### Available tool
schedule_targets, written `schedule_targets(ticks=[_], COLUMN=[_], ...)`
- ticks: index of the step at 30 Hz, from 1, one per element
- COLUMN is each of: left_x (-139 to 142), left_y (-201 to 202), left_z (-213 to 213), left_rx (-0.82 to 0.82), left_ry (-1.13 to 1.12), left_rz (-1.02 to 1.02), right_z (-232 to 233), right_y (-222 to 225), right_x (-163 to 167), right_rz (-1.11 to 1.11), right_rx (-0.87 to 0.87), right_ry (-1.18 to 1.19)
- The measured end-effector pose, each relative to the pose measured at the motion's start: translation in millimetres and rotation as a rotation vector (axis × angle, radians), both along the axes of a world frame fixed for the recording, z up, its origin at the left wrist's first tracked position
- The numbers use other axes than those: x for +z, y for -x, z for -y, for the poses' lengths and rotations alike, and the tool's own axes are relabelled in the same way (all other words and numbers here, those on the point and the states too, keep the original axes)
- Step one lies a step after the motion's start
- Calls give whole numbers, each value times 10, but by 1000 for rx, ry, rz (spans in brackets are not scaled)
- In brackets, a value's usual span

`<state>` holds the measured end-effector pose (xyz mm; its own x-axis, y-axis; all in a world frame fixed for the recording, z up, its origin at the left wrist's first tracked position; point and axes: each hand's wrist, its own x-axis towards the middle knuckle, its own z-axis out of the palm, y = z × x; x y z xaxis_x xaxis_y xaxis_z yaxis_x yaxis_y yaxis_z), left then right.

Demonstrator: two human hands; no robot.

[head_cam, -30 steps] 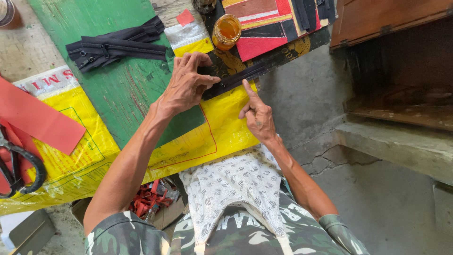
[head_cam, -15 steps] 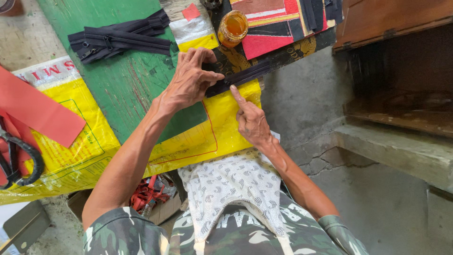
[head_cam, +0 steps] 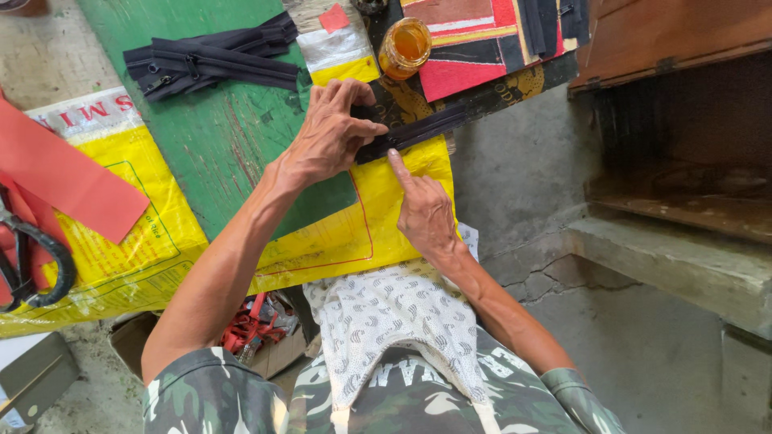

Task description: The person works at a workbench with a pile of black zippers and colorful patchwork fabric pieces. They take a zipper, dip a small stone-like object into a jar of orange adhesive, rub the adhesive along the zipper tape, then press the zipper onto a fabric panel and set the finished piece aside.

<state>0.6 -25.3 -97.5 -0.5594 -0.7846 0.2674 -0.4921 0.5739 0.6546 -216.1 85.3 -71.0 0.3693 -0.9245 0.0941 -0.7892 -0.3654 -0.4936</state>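
right hand (head_cam: 425,215) lies flat on the yellow sack (head_cam: 338,233), index extended, tip touching the near edge of the black zipper strip (head_cam: 418,128); not gripping. left hand (head_cam: 330,137) arches over the strip's left end, fingers (head_cam: 366,128) pinching it. risk: the strip could slip sideways under uneven pressure. beyond the fingers, an amber jar (head_cam: 404,47) might tip if bumped.
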Motion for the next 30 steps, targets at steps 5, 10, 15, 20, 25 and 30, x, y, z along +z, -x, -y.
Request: schedule_targets(ticks=[5,10,15,20,25,30], left_x=[-16,-24,-31,-21,-10,-22], left_y=[-1,-5,-2,-4,-7,2], left_z=[-3,-10,-10,-6,-6,-11], left_rx=[5,9,10,1,2,4], left_ry=[-4,-1,3,-9,-7,-33], left_rz=[-18,-25,-30,-24,-22,-9], right_z=[-13,-21,-2,17,49,37], right_y=[-84,-112,-126,-169,-164,-3], right_x=[-20,-23,-20,5,18,-3], right_rz=[-82,-95,-89,-136,-261,-201], right_rx=[44,58,50,29,66,54], right_ry=[-9,-23,-24,-39,-31,43])
